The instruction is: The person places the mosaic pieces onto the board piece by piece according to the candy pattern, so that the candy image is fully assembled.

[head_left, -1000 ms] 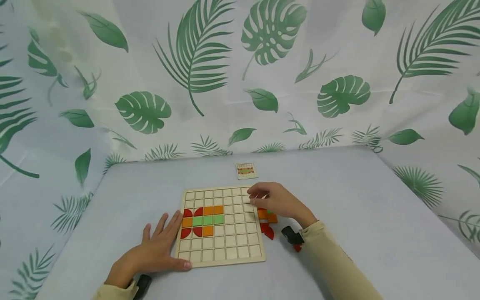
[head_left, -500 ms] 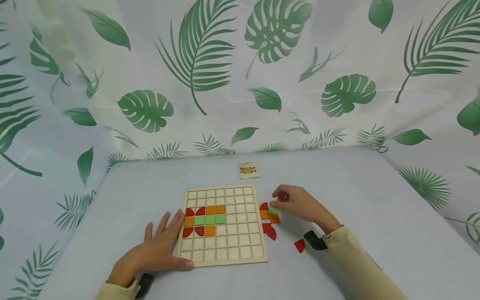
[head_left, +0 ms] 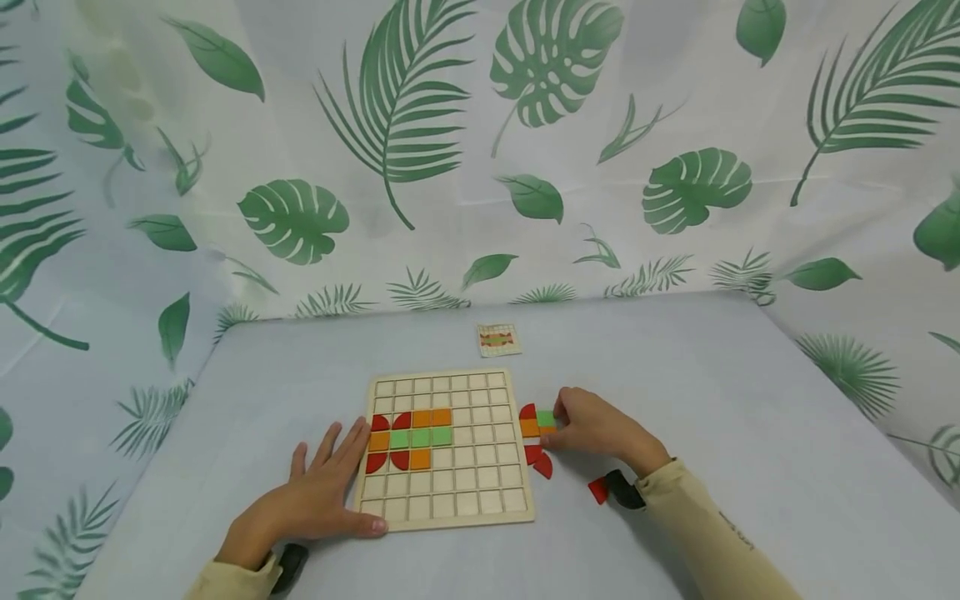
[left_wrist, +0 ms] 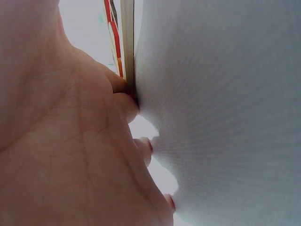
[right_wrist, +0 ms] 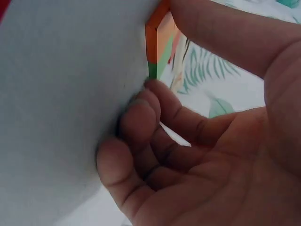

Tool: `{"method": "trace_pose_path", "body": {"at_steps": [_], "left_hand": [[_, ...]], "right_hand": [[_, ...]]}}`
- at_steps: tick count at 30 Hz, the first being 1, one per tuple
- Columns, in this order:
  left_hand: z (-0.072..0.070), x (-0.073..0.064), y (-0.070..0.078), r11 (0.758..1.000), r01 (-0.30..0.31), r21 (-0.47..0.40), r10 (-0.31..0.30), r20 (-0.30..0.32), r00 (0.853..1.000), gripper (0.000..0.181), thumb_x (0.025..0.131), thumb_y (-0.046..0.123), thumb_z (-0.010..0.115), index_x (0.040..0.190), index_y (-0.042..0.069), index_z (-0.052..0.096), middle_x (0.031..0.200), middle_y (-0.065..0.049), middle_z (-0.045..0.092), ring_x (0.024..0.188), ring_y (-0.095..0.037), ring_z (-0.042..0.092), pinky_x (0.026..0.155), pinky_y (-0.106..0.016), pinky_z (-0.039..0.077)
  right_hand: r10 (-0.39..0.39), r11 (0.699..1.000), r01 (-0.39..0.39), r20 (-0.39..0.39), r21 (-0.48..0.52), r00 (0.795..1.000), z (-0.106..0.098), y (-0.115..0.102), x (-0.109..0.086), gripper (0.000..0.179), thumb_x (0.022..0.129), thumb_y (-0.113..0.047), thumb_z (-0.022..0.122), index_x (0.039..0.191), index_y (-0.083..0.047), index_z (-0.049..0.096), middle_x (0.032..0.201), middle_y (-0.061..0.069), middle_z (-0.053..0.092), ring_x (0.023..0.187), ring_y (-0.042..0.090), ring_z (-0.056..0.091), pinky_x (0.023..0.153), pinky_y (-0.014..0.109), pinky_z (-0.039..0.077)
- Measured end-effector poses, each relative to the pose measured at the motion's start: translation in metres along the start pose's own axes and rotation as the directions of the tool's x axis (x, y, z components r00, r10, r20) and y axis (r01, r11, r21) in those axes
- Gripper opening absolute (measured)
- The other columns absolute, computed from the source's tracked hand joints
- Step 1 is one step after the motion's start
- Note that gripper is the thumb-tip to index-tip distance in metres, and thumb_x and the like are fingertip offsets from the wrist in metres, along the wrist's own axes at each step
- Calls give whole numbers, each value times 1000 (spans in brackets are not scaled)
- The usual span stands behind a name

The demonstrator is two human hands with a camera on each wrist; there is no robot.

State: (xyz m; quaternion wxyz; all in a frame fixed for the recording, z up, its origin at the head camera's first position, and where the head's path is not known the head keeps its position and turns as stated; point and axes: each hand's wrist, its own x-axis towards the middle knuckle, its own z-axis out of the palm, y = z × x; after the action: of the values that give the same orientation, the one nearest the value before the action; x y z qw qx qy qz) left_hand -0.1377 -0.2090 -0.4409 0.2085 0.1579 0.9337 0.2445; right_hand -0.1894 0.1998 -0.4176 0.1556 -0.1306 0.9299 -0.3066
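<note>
A square wooden grid board [head_left: 480,507] lies on the white table. Red curved, orange square and green square tiles fill part of its left side. My left hand [head_left: 307,500] rests beside the board with spread fingers at its left edge and the thumb on its lower left corner. To the right of the board, my right hand [head_left: 600,429] bends over loose tiles. Its thumb touches an orange tile [right_wrist: 151,44], and its index fingertip is at the end of a green tile [right_wrist: 153,70]. I cannot tell whether it grips either one.
Beyond the board lies a small pattern card [head_left: 498,340]. Loose red tiles [head_left: 543,465] lie near the board's right edge, and another red tile [head_left: 597,490] is by the right wrist camera. A leaf-print cloth [head_left: 420,250] stands behind the table.
My right hand has moved right from over the board's right edge, then down onto the loose orange and green tiles. The left hand has stayed at the board.
</note>
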Motion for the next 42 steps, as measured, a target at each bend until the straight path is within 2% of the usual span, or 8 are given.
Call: {"method": "trace_pose_path", "body": {"at_steps": [6,12,17,20,25,32,37,42], "left_hand": [[-2,-2,6,999,32,37,-32,8,999,140,76,67,89,172,2,9,179,-18,4,161,-48,-8,116,-78,-11],[-3,-1,4,1000,13,22,-14,13,1000,141,76,70,87,172,2,8,179,-18,2,161,-47,-10,115,-77,-14],[-2,1,3,1000,18,22,-18,26,999,144,74,76,85,172,4,6,179,-15,0,161,-44,-13,116,-75,-16],[-3,0,3,1000,19,10,-19,14,1000,143,75,73,87,172,4,8,179,-17,2,161,-46,-11,116,-76,-15],[-2,-1,4,1000,15,18,-15,2,1000,141,76,68,89,172,4,8,179,-17,3,161,-47,-9,115,-78,-12],[-3,-2,3,1000,18,15,-18,17,1000,140,77,67,89,172,4,7,179,-17,3,161,-47,-10,116,-77,-13],[-3,-1,3,1000,18,15,-18,16,1000,140,77,67,89,172,4,7,179,-17,3,161,-47,-10,116,-77,-12],[-3,-1,4,999,23,22,-23,16,1000,140,77,66,89,172,4,8,179,-17,3,161,-47,-9,116,-77,-12]], "right_hand": [[-6,1000,6,11,-31,1000,-5,1,-3,26,90,-12,85,99,-2,63,87,5,57,82,22,54,72,36,49],[-34,999,35,37,-24,999,-10,4,-6,24,90,-13,86,97,-5,64,86,3,58,81,21,54,72,36,49],[-82,996,83,74,-14,994,-13,12,-7,23,90,-5,85,98,-6,64,88,2,58,85,20,54,76,35,50],[-117,993,118,89,-7,989,-14,14,-7,23,90,-2,84,99,-7,63,89,2,57,86,21,54,75,34,51],[-114,993,114,91,9,989,-13,13,-5,23,89,-1,83,96,-9,62,85,1,57,83,20,55,73,34,49],[-160,986,153,110,72,981,-18,18,-5,12,94,-1,74,102,-9,70,88,-1,62,86,21,57,75,36,51],[-224,967,204,126,153,966,-24,22,-5,22,96,-3,69,114,-10,80,95,1,67,92,23,58,78,36,49],[-222,956,190,129,226,966,-24,18,-4,18,97,-3,68,112,-7,79,94,1,70,92,23,59,78,35,49]]}}
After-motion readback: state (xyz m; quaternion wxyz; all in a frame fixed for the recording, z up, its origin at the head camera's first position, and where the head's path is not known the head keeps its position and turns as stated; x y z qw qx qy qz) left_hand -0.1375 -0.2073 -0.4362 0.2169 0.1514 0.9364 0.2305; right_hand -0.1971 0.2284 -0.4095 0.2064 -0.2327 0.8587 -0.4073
